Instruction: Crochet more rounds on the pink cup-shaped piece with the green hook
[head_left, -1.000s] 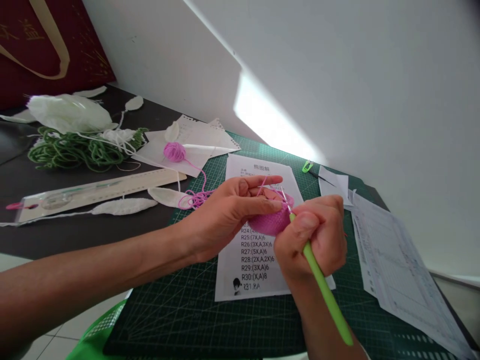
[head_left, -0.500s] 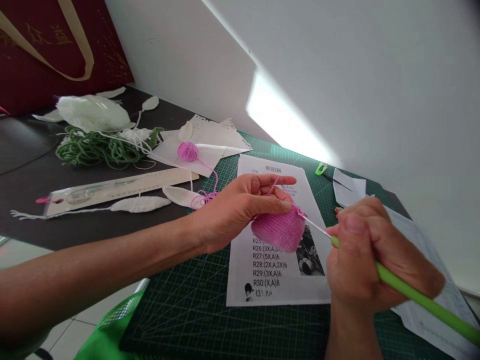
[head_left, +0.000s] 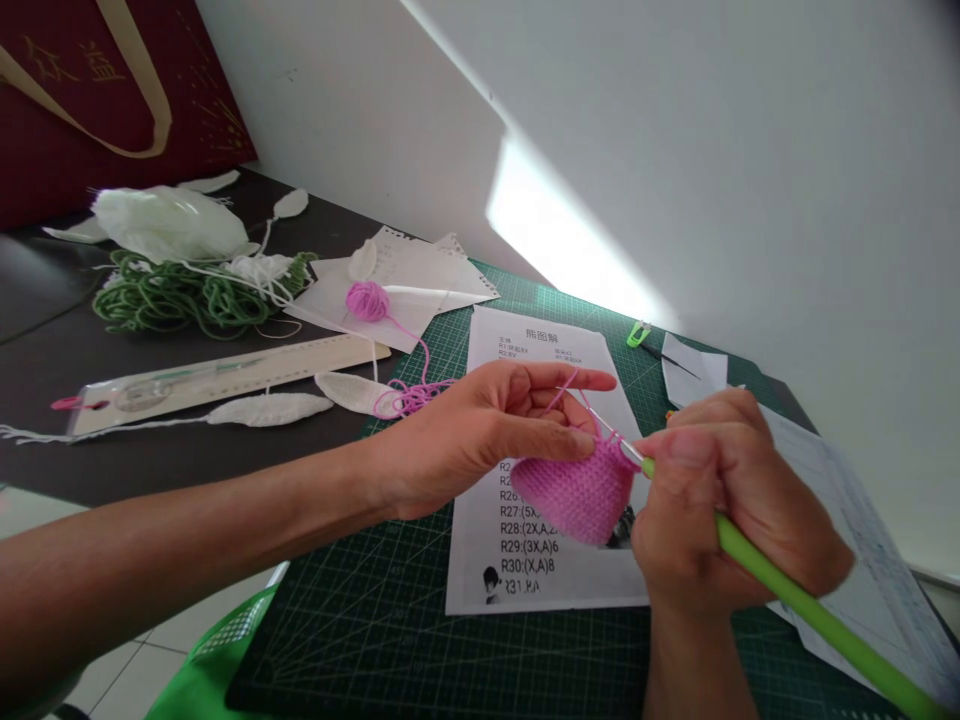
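A pink crocheted piece, cup-shaped, is pinched at its upper edge by my left hand. Pink yarn loops over the outstretched index finger of that hand. My right hand is closed round the green handle of a crochet hook. The hook's metal shaft passes by the piece's top right edge, with pink loops on it, and its tip reaches toward the strand below my left index finger. Behind my left wrist lie loose pink strands, leading to a small pink yarn ball.
Under my hands, a printed pattern sheet lies on a green cutting mat. To the left are a ruler, white leaf-shaped pieces and green yarn. Papers and a green clip lie right.
The hook has pushed further through toward the left, and my right hand has come closer to the pink piece. The piece has shifted slightly right and down with my left hand.
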